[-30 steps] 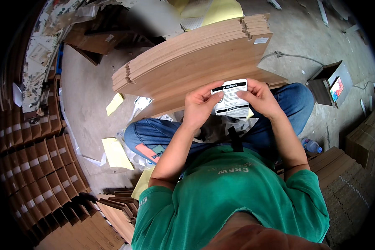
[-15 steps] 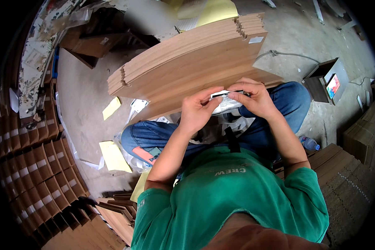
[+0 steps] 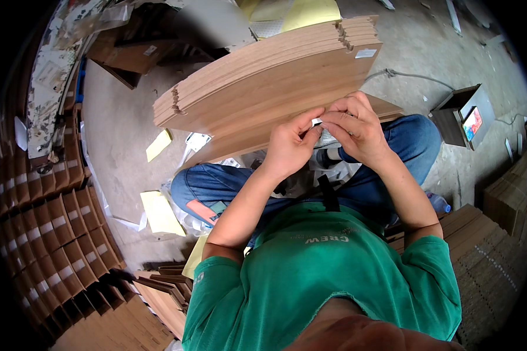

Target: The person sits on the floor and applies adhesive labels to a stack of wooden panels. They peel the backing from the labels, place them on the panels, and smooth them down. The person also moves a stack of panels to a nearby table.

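Above my crossed legs, both hands are brought together around a small white printed label (image 3: 328, 139). My left hand (image 3: 290, 146) pinches near its upper left edge, thumb and forefinger pressed together. Fingers of my right hand (image 3: 362, 131) are curled and pinch beside them, fingertips nearly meeting the left ones. Most of the label is hidden behind the fingers; a white bit shows between the fingertips. Just beyond the hands stands a stack of wood-grain boards (image 3: 263, 88) on edge, with a white sticker (image 3: 365, 53) on the near board's upper right corner.
A phone (image 3: 472, 123) with a lit screen leans in an open box-like stand (image 3: 459, 111) at right. Yellow paper (image 3: 161, 213) lies on the floor at left. Slotted brown stacks (image 3: 52, 228) fill the left side, more boards (image 3: 480, 245) the lower right. A plastic bottle (image 3: 438, 202) lies by my right leg.
The label was spread flat between both hands; now the hands are closer together and cover most of it. My right hand has risen slightly and its fingers have curled in.
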Available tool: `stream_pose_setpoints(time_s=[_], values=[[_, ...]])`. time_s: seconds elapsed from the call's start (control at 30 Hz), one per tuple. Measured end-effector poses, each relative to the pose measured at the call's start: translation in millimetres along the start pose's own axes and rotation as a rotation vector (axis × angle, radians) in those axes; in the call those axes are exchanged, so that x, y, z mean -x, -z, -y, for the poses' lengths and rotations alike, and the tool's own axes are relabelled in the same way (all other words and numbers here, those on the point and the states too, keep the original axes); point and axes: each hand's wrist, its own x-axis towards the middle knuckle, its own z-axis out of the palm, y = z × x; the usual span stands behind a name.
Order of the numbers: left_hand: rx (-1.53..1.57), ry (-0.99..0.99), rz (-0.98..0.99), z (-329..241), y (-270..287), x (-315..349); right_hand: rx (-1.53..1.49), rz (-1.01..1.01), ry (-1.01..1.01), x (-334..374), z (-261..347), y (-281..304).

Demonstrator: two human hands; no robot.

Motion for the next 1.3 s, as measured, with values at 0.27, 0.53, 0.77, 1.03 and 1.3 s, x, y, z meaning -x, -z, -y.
stream_pose_setpoints(time_s=[0.27,0.53,0.77,1.03,1.3], values=[[0.006,0.092,0.107,12,11,-2,0.099,0.005,0.083,3,0,-7],[0.424,0.396,0.067,3,15,-11,0.172,0.025,0.154,7,-4,-11],[0.378,0.409,-0.005,6,10,-14,0.196,0.077,0.171,11,-9,-15],[0.434,0.461,-0.018,6,6,-21,0.073,0.043,0.057,14,-14,-15],[0.465,0.447,0.01,6,2,-21,0.154,0.045,0.109,24,-17,-14]])
